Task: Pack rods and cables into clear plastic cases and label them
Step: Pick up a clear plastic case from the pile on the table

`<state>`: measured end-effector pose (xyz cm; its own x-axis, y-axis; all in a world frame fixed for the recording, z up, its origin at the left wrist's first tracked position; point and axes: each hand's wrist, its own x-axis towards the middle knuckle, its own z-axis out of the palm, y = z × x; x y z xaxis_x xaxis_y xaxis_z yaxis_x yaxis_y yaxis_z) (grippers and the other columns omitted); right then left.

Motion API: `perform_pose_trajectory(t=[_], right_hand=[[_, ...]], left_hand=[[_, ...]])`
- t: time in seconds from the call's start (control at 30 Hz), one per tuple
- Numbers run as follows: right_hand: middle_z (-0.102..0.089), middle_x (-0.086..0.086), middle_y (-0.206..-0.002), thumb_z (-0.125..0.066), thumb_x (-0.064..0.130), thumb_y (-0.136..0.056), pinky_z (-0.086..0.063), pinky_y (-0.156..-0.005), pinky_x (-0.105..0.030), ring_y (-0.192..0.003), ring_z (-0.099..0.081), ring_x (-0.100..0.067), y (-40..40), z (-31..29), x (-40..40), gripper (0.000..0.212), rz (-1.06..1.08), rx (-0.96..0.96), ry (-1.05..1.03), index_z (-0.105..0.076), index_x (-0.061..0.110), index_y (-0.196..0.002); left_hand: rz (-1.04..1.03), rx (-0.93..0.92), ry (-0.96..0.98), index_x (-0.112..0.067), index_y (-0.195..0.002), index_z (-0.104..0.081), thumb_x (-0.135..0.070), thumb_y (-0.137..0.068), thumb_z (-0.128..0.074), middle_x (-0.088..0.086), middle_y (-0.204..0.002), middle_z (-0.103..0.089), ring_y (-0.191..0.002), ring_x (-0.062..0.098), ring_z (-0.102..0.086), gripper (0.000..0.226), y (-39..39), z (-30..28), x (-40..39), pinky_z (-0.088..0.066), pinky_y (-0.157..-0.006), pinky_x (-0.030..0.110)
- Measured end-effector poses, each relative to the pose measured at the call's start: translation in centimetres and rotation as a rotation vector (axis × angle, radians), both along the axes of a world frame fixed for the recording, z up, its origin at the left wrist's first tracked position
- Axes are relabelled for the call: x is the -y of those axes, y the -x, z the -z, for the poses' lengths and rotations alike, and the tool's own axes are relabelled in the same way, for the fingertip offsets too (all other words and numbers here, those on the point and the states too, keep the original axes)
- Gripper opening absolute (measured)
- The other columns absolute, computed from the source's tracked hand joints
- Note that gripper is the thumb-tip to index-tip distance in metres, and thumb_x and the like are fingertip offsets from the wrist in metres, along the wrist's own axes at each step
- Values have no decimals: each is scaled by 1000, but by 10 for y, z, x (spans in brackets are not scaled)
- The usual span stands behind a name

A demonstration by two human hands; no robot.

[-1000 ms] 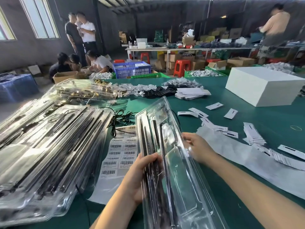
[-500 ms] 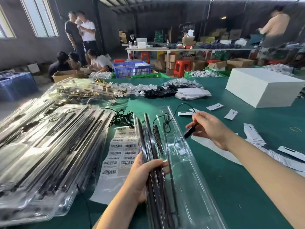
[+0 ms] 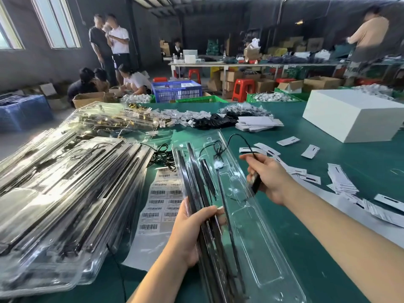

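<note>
Right hand (image 3: 270, 178) has drawn back toward the body from half a second ago, fingers curled round the cable (image 3: 220, 147) plug | left hand (image 3: 192, 224) grips rods (image 3: 196, 178) in the clear case (image 3: 258, 237) | barcode sheet (image 3: 161, 200) left of the case, print unreadable | packed cases (image 3: 65, 193) further left

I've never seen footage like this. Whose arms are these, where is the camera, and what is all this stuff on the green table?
No machine here: a person wears a camera on the head, so you look down along their own arms. The left hand grips black rods lying in an open clear plastic case. The right hand holds the dark end of a thin black cable that loops above the case. On the green table lie a stack of filled cases at the left, a sheet of barcode labels, scattered white tags and a white box. Other people work in the background.
</note>
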<state>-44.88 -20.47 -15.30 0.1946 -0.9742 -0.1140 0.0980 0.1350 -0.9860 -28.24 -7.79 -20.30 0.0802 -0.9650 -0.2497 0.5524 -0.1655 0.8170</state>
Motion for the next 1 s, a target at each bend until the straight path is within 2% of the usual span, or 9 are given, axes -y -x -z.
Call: perform_pose_trajectory(t=[0.17, 0.37, 0.5, 0.63, 0.73, 0.8, 0.87, 0.93, 1.0], right_hand=[[-39, 6, -53, -50, 31, -100, -35, -49, -22, -47, -38, -11, 15, -23, 15, 24, 56, 134, -51, -73, 22, -99], [-68, -8, -66, -29, 63, -96, -35, -40, -18, -44, -45, -17, 14, -22, 14, 66, 3, -261, -298, -70, 18, -73], [-68, -15, -69, -31, 52, -101, -51, -39, -27, -52, -67, -25, -7, -39, 14, 54, 80, 169, -352, -60, 12, -81], [-66, -10, -91, -37, 37, -103, -56, -82, -33, -79, -69, -21, -35, -89, 38, 40, 162, 332, 74, -53, 15, -74], [-55, 4, -86, -34, 33, -102, -47, -89, -21, -84, -58, 1, -48, -143, 54, 29, 239, 247, 545, -52, 14, -89], [-47, 7, -99, -33, 23, -100, -33, -91, -7, -95, -47, 13, -45, -170, 58, 31, 324, -33, 966, -54, 2, -92], [-37, 1, -120, -34, 17, -99, -24, -107, -13, -119, -40, -4, -35, -184, 76, 27, 337, -379, 1227, -54, 12, -82], [-51, -5, -115, -40, 17, -98, -39, -103, -35, -108, -52, -24, -33, -192, 80, 24, 180, -439, 1041, -55, 20, -79], [-60, -18, -116, -45, 30, -100, -55, -80, -35, -89, -62, -21, -35, -180, 74, 20, -108, -461, 571, -60, 17, -99]], left_hand=[[-8, -42, 25, -5, -115, -47, -2, -71, -73, 20, -82, -68, -62, 27, -68, 51, 2, -6, -4, -55, -51, 32], [17, -75, 69, -9, -103, -49, -2, -69, -75, 20, -78, -66, -60, 28, -64, 44, 8, -10, -8, -54, -52, 33], [45, -81, 76, -8, -104, -49, -5, -69, -72, 17, -76, -67, -57, 26, -64, 42, 12, -24, -14, -53, -49, 31], [60, -91, 102, -1, -115, -47, -4, -73, -71, 16, -77, -69, -57, 23, -66, 48, 4, -51, -16, -53, -47, 29], [33, -53, 149, -3, -115, -48, -6, -69, -72, 14, -75, -69, -56, 23, -65, 52, -12, -79, -10, -53, -47, 28], [8, 6, 165, -2, -115, -50, -10, -65, -73, 12, -69, -67, -51, 21, -63, 56, -24, -97, -3, -52, -46, 27], [-11, 44, 146, 5, -117, -53, -12, -66, -72, 11, -68, -67, -50, 19, -63, 57, -35, -109, 8, -52, -45, 24], [-61, 73, 131, 9, -119, -51, -7, -74, -70, 13, -72, -68, -54, 20, -65, 51, -42, -115, 23, -52, -46, 25], [-119, 108, 112, 7, -126, -46, -3, -81, -68, 15, -79, -71, -61, 23, -69, 51, -44, -118, 42, -57, -51, 31]])
